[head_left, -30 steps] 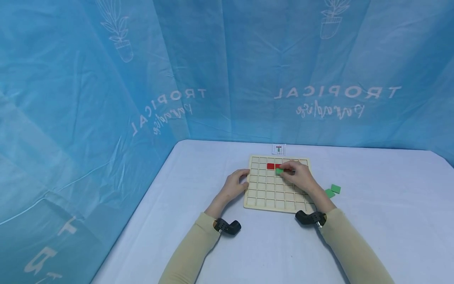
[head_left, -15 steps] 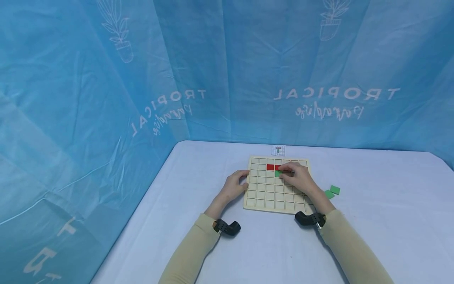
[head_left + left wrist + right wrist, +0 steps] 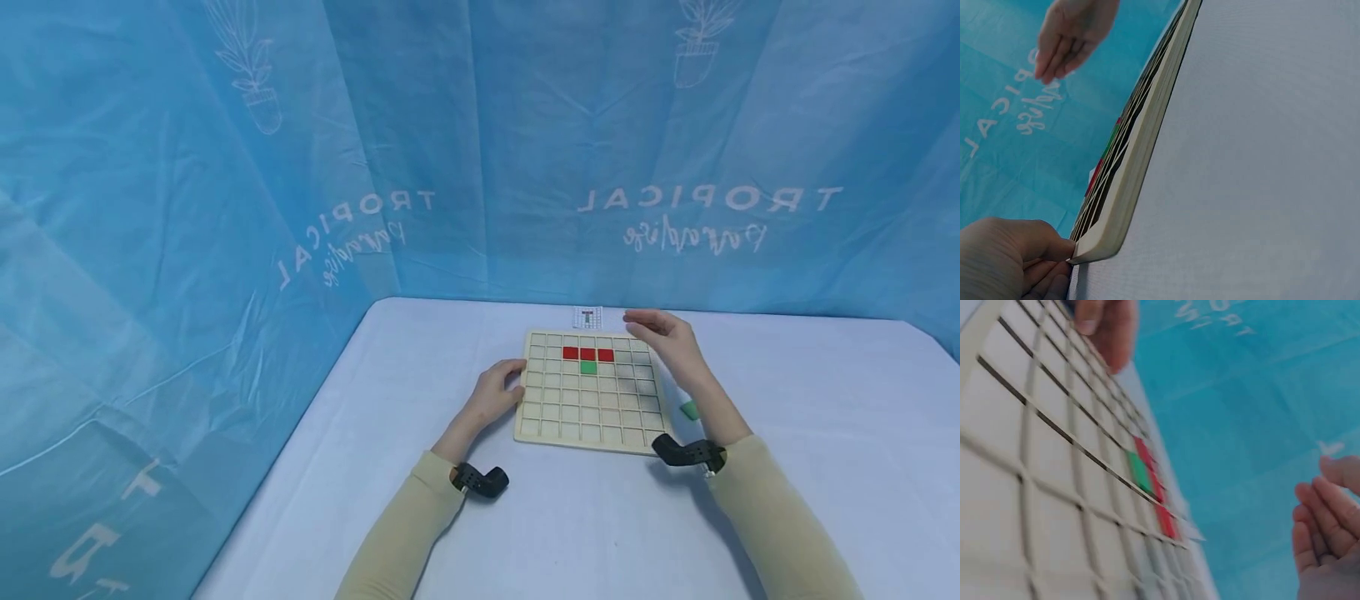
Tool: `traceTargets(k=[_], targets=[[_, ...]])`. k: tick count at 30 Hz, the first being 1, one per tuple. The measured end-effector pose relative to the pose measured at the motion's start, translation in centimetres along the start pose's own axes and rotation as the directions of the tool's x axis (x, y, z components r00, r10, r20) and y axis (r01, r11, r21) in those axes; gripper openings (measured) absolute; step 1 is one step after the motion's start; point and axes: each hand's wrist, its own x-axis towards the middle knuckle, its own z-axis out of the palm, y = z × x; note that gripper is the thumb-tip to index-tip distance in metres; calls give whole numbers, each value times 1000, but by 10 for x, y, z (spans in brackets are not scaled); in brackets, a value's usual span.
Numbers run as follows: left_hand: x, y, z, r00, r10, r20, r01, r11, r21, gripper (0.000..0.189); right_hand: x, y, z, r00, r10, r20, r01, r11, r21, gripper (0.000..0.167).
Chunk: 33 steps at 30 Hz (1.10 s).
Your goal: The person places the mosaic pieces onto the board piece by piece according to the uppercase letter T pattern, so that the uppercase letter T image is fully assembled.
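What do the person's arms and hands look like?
The plain beige fabric left sleeve and matching beige right sleeve reach nearly to the wrists. A black, angled left wrist device and a similar black right wrist device sit just beyond the cuffs. The left hand and right hand show no gloves.

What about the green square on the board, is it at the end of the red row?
No, in the head view the green square sits right below the middle red square.
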Motion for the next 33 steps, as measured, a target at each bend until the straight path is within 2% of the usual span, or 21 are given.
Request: traceTargets(k=[3, 8, 14, 20, 24, 29, 33], targets=[[0, -1, 0, 1000, -2, -1, 2, 1000, -3, 47, -8, -6, -26, 1000, 24, -11, -25, 999, -38, 49], [1, -2, -1, 1000, -5, 0, 5, 1000, -7, 48, -31, -3, -66, 996, 79, -46, -86, 982, -171, 58], [1, -2, -1, 1000, 10, -5, -10, 1000, -21, 48, -62, 7, -94, 992, 110, -69, -125, 950, -286, 60], [1, -3, 1, 1000, 11, -8, -11, 1000, -22, 48, -80, 22, -107, 988, 125, -91, -147, 941, -306, 58], [2, -3, 1, 1000, 11, -10, -11, 1000, -18, 48, -88, 35, -109, 989, 127, -80, -146, 945, -292, 54], [2, -3, 1, 1000, 16, -7, -16, 1000, -22, 48, -95, 51, -105, 996, 70, -52, -83, 946, -313, 47], [1, -2, 1, 1000, 16, -6, -16, 1000, -21, 48, -97, 61, -101, 998, 45, -32, -53, 936, -349, 46]])
